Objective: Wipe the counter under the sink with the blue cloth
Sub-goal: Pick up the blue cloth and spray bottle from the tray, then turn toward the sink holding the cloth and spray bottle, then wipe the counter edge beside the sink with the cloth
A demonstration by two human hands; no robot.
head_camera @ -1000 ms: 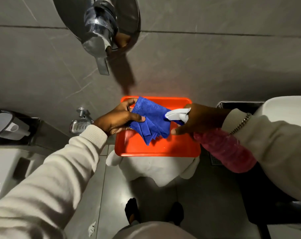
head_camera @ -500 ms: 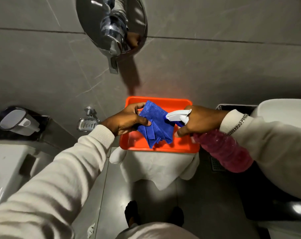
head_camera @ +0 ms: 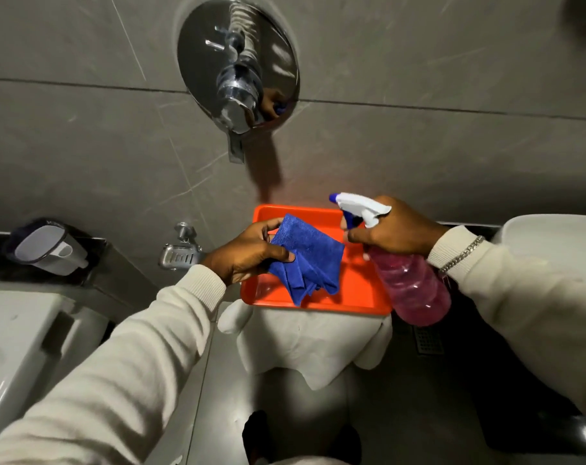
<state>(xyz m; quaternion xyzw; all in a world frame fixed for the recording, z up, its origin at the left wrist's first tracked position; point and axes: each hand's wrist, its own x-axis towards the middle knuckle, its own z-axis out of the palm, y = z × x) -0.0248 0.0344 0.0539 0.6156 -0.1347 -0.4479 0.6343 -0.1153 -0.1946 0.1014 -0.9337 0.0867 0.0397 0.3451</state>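
A folded blue cloth (head_camera: 310, 260) hangs over an orange tray (head_camera: 358, 297), pinched at its left edge by my left hand (head_camera: 248, 255). My right hand (head_camera: 397, 229) grips the neck of a spray bottle (head_camera: 409, 286) filled with pink liquid; its white trigger head with a blue nozzle points left, above the tray's far right corner. The white sink basin (head_camera: 553, 239) shows at the right edge, with a dark counter strip (head_camera: 472, 224) behind it. The space under the sink is dark and mostly hidden by my right sleeve.
The tray rests on a white-draped stand (head_camera: 311, 344). A chrome wall mixer (head_camera: 239, 68) is mounted on the grey tiles above. A chrome soap dish (head_camera: 179, 255), a grey-white holder (head_camera: 50, 250) and a white toilet (head_camera: 23, 337) are at left. A floor drain (head_camera: 430, 340) lies at right.
My right hand has lifted the spray bottle up and away from the cloth, so the nozzle now sits higher. My left hand still holds the cloth, drawn slightly left.
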